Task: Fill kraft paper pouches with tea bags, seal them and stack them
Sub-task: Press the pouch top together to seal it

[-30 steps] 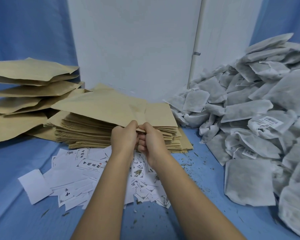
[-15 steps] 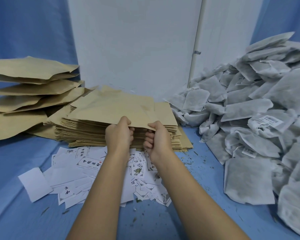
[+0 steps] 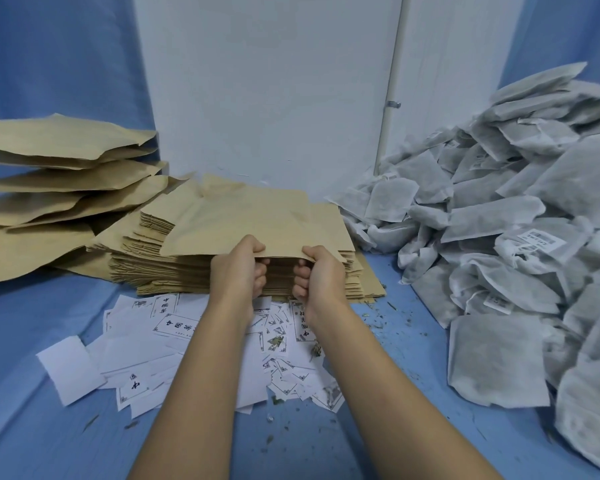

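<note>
Above the stack of flat pouches [image 3: 174, 268], the left hand [image 3: 238, 271] and the right hand [image 3: 321, 275] each pinched the near edge of one kraft pouch [image 3: 243, 223], fingers curled.

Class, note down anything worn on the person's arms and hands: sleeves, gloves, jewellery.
Nothing worn shows: the left hand and right hand are gloveless, both forearms bare to the frame's edge, with no sleeve, watch or bracelet in view.

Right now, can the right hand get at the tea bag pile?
Likely yes, once freed: the right hand pinches the kraft pouch edge together with the left hand, but the tea bag pile lies close on its right, and nothing stands between them.
</note>
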Demonstrator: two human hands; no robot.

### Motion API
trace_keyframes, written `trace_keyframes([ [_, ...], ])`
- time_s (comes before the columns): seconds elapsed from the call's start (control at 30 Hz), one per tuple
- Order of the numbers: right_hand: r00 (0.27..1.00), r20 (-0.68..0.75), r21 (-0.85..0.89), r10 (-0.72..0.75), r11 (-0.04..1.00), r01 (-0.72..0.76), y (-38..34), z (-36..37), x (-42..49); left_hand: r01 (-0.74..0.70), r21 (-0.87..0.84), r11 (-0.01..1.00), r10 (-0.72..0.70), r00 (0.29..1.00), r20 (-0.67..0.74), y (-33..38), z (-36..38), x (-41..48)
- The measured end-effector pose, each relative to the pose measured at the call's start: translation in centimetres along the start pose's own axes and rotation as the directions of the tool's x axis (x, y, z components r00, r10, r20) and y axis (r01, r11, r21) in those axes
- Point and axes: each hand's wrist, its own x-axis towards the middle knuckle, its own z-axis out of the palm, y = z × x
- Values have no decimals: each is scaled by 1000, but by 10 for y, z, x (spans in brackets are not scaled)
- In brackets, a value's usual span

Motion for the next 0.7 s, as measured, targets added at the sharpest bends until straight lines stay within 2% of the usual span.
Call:
trace_keyframes([
  [0.17, 998, -55, 55, 5, 998, -2, -11, -11, 3, -59, -88, 994, 45, 988, -150, 7, -18, 7],
  [0.33, 998, -56, 21, 3, 1000, -2, -12, -12, 3, -69, -123, 990, 49, 985, -163, 5, -22, 10],
  [0.5, 999, -47, -12, -3, 1000, 2, -11, -12, 3, -105, -181, 978, 61, 969, -238, 7, -21, 13],
  [0.6, 999, -33, -39, 1, 999, -2, -9, -10, 2, -123, -143, 982, 79, 956, -284, 4, -24, 16],
  [0.7, 999, -28, -53, 20, 998, -21, -8, -9, 0, -184, -10, 983, 169, 923, -344, 3, -28, 15],
])
